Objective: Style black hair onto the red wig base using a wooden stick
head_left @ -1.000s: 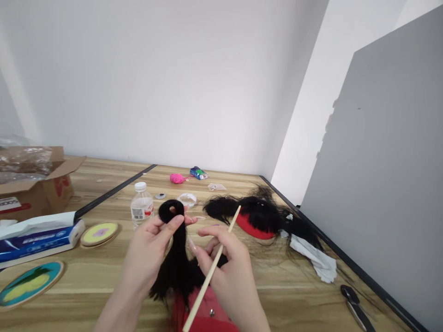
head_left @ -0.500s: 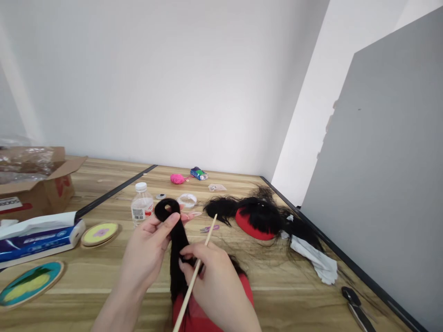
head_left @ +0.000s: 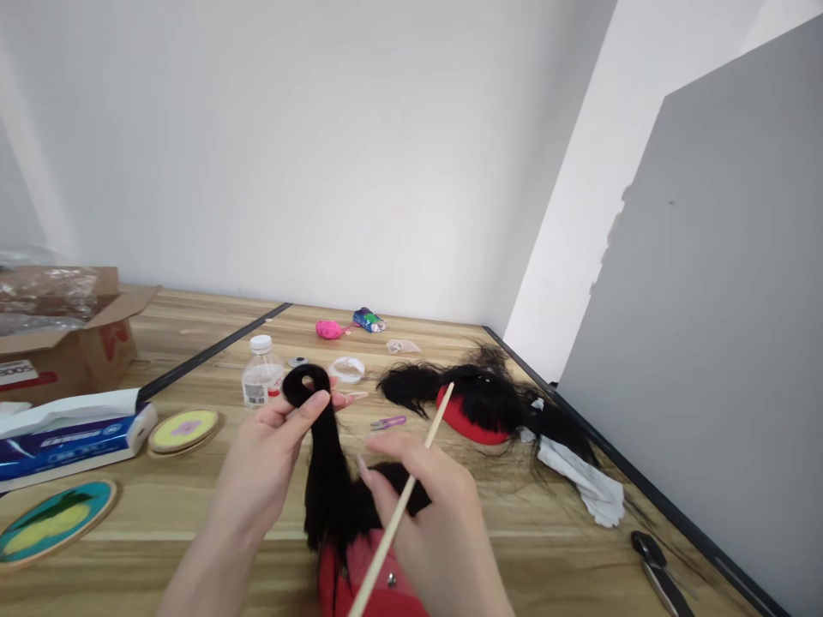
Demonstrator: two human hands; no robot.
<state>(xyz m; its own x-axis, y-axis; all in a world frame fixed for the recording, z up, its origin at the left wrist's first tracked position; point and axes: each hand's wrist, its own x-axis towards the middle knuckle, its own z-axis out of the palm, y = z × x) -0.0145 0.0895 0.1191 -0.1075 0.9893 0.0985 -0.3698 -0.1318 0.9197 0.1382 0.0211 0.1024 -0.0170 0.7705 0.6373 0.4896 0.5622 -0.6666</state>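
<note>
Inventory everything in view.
hair lock: 1, black, centre
wooden stick: 1, beige, centre
studded base: 1, red, front
hair bundle: 1, black, right
rounded form: 1, red, under bundle
thread snips: 1, purple, centre
ring: 1, whitish, behind snips
bottle: 1, clear, left
disc: 1, white, beside bottle
yarn ball: 1, pink, back
packet: 1, blue, beside yarn
small bag: 1, clear, back
crumpled sheet: 1, white, right
tool: 1, black, lower right
flower hoop: 1, yellow, left
lemon hoop: 1, teal, left
tissue pack: 1, blue, left
cardboard box: 1, brown, left
plastic: uncounted, clear, in box
table: 1, brown, below
partition: 1, grey, right
wall: 1, white, back
left hand: 1, bare, gripping lock
right hand: 1, bare, holding stick
</note>
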